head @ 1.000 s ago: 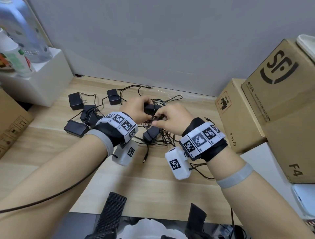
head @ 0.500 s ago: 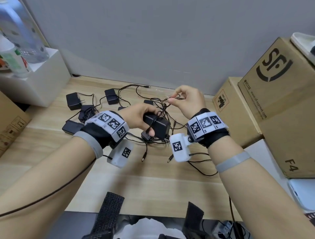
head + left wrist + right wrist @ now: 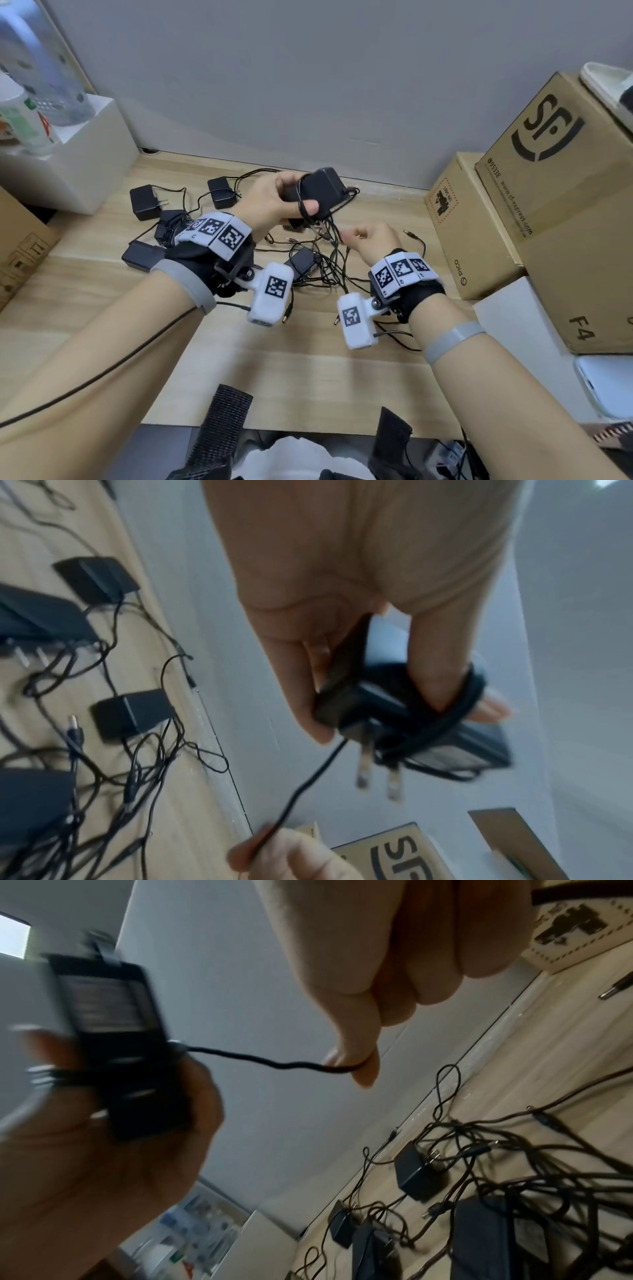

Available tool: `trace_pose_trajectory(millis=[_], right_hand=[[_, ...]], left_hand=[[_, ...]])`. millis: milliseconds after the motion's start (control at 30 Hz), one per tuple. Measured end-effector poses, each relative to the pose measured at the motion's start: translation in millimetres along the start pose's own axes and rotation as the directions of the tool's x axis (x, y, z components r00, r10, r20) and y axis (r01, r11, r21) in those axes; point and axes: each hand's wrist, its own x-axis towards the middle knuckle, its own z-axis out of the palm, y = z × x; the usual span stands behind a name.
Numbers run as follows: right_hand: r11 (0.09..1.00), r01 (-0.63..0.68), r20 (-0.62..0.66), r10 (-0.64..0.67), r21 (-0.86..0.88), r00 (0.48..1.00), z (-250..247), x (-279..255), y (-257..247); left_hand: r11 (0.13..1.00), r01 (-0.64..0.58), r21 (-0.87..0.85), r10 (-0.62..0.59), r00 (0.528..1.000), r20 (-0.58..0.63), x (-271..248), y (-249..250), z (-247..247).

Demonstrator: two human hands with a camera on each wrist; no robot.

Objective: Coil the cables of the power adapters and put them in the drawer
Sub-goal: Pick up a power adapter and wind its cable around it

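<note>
left hand (image 3: 270,202) gripping one black adapter (image 3: 317,192), right hand (image 3: 371,240) below it pinching its cable (image 3: 274,1064), about six more adapters (image 3: 144,202) on desk (image 3: 205,342)

Black adapter (image 3: 317,192), tan boxes (image 3: 561,192)

right hand (image 3: 387,961) pinching cable (image 3: 274,1064), left hand (image 3: 103,1150) gripping adapter (image 3: 116,1031)

Soft, even indoor light gives only faint shadows on the worktop (image 3: 239,342). Both wrist views are smeared by motion blur, worst on the held adapter (image 3: 113,1042), and the head view bends straight edges near its borders
</note>
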Motion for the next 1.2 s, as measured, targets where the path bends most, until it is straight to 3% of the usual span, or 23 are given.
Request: trace_pose_trajectory(millis=[100,200,400,633,733,867,1033,1200], right_hand=[[0.997,0.066,0.157,-0.060,-0.035,0.986,8.6,-6.6,-11.4],[0.974,0.151,0.275,-0.100,-0.170,0.956,13.6,-11.4,-20.8],[0.950,0.197,0.323,-0.112,-0.244,0.940,8.8,-20.4,-34.2],[0.923,0.308,0.328,-0.224,-0.231,0.918,-0.5,-24.4,-45.1],[0.904,0.360,0.292,-0.289,-0.230,0.912,-6.7,-22.6,-53.3],[0.890,0.409,0.219,-0.366,-0.203,0.905,-16.9,-16.5,-58.1],[0.947,0.320,-0.046,-0.321,-0.034,0.946,-29.6,0.3,-48.5],[0.957,0.285,-0.086,-0.280,0.053,0.956,-23.6,9.3,-29.4]], left_hand=[[0.995,0.061,-0.078,-0.072,0.986,-0.150,5.2,-1.6,4.2],[0.993,0.108,-0.054,-0.117,0.971,-0.209,7.2,-8.0,4.1],[0.987,0.159,0.026,-0.148,0.957,-0.248,13.3,-18.8,-1.5],[0.947,0.165,0.277,-0.088,0.959,-0.269,15.4,-22.4,-1.6],[0.875,0.149,0.462,-0.040,0.971,-0.238,13.1,-23.1,3.2],[0.804,0.119,0.583,-0.019,0.984,-0.176,11.2,-22.1,9.3],[0.893,0.098,0.439,-0.096,0.995,-0.026,5.6,-20.6,8.0],[0.977,0.076,0.197,-0.089,0.994,0.057,2.5,-10.1,6.8]])
